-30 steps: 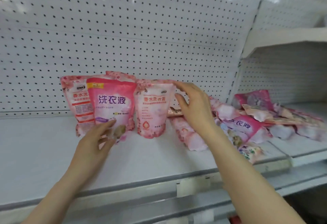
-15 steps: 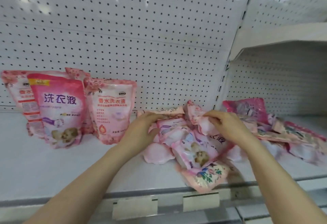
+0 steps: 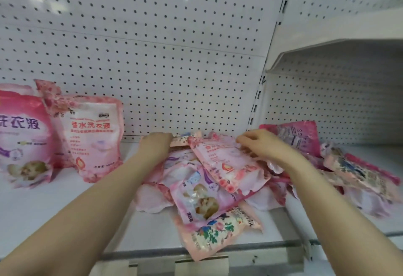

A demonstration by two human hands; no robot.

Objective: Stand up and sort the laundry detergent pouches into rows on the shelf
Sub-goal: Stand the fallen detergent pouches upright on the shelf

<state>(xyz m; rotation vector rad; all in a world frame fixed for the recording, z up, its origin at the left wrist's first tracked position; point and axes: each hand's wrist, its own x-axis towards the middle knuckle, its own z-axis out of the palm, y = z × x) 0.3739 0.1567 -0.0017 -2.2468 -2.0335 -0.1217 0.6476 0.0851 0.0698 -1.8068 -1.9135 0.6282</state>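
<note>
A heap of pink detergent pouches (image 3: 205, 201) lies flat in the middle of the white shelf (image 3: 54, 214). On top of it a pale pink rose-print pouch (image 3: 226, 162) is tilted up. My right hand (image 3: 259, 145) grips its upper right edge. My left hand (image 3: 156, 147) rests on the heap's back left, fingers curled over a pouch edge there. At the left stand upright pouches: a bright pink one (image 3: 21, 140) in front and a pale pink one (image 3: 93, 136) beside it, with others partly hidden behind.
A floral pouch (image 3: 216, 232) overhangs the shelf's front rail. More pouches (image 3: 357, 171) lie jumbled on the adjoining shelf at the right, under a higher shelf (image 3: 327, 51). Perforated white backboard (image 3: 152, 57) closes the rear.
Both hands left the standing pouches and moved right onto the heap. The pale pink rose-print pouch has been drawn up onto the top of the pile under my right hand.
</note>
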